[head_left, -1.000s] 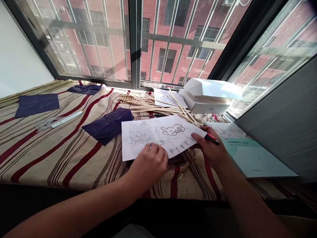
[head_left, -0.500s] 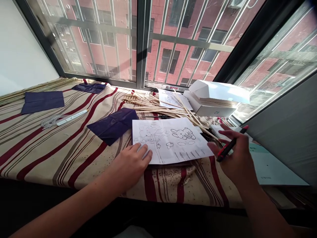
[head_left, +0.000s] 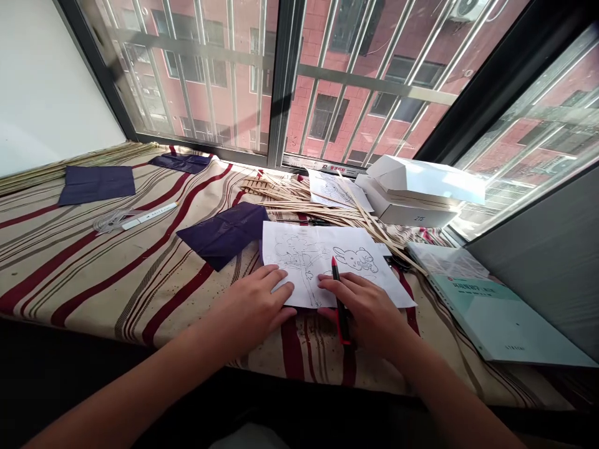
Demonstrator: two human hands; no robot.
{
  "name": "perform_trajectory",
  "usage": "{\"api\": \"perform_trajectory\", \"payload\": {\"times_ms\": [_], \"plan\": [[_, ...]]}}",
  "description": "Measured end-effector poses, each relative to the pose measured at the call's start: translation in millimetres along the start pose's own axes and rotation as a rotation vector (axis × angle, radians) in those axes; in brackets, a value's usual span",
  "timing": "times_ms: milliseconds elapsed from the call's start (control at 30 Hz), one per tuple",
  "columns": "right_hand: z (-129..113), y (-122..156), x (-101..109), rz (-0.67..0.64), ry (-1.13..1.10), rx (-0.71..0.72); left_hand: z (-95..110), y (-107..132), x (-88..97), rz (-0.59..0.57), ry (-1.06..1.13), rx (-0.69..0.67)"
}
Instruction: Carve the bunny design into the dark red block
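Note:
A white sheet of paper (head_left: 311,249) with line drawings of a tree, flowers and a rabbit lies in front of me. My left hand (head_left: 262,298) rests on its lower left part, fingers spread and flat, thumb at the near edge. On the lower middle of the sheet is my right hand (head_left: 362,308), covering some of the drawings. A black and red pen (head_left: 341,312) is held between its fingers, pointing away from me with the red end over the paper. Under the sheet's left side, part of a dark blue paper square (head_left: 229,231) sticks out.
Thin wooden sticks (head_left: 309,207), another drawn sheet (head_left: 334,189) and a white box (head_left: 412,212) stand towards the window. To the right is a pale green book (head_left: 505,312). Further left lie a white marker-like stick (head_left: 152,215), a clear coiled cord (head_left: 110,221) and blue squares (head_left: 98,184).
My right hand has come in from the right, above the book, down onto the drawn sheet, still with the pen. The left hand stays on the paper. The view has shifted slightly.

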State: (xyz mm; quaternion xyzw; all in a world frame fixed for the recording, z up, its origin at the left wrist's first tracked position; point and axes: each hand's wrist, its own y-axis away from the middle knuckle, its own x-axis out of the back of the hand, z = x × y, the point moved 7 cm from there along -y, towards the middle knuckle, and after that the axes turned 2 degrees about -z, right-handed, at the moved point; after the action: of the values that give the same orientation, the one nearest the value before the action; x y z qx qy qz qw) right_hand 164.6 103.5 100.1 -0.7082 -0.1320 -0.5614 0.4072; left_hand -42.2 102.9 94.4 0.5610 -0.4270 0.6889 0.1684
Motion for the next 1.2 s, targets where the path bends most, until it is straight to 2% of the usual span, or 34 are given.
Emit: {"api": "perform_trajectory", "payload": {"times_ms": [100, 200, 300, 400, 467, 500, 567, 633, 767, 833, 967, 1200], "plan": [[-4.7, -3.1, 8.1, 0.063, 0.061, 0.049, 2.8, -12.9, 10.7, 0.149, 0.079, -0.002], [-6.3, -2.9, 17.5, 0.157, 0.077, 0.038, 10.6, -27.2, 22.0, 0.289, 0.136, 0.003], [-3.0, 2.7, 27.7, 0.242, 0.101, 0.000, 33.0, -31.8, 23.9, 0.293, 0.146, -0.042], [5.7, 11.3, 38.4, 0.292, 0.142, -0.066, 56.6, -12.8, 15.0, 0.278, 0.083, 0.006], [13.1, 15.7, 45.7, 0.317, 0.172, -0.134, 66.0, 9.8, 9.3, 0.344, 0.117, 0.031], [15.1, 16.8, 49.2, 0.335, 0.181, -0.155, 67.7, 19.4, 4.0, 0.330, 0.130, 0.023], [14.7, 15.8, 54.9, 0.375, 0.178, -0.161, 56.9, 31.6, -5.6, 0.257, 0.129, 0.057], [8.1, 10.2, 55.9, 0.384, 0.157, -0.110, 32.6, 31.7, -16.0, 0.069, 0.132, 0.095], [-10.5, -5.3, 42.6, 0.292, 0.179, -0.003, -24.0, 13.1, -24.8, -0.247, 0.169, 0.122], [-18.3, -11.3, 32.5, 0.221, 0.210, 0.031, -46.6, 5.2, -27.6, -0.331, 0.149, 0.157], [-32.4, -19.0, 18.8, 0.125, 0.269, 0.102, -67.1, 7.7, -28.4, -0.337, 0.150, 0.181], [-55.1, -28.7, 10.0, 0.055, 0.347, 0.191, -71.1, 26.1, -17.4, -0.140, 0.272, 0.296]]}}
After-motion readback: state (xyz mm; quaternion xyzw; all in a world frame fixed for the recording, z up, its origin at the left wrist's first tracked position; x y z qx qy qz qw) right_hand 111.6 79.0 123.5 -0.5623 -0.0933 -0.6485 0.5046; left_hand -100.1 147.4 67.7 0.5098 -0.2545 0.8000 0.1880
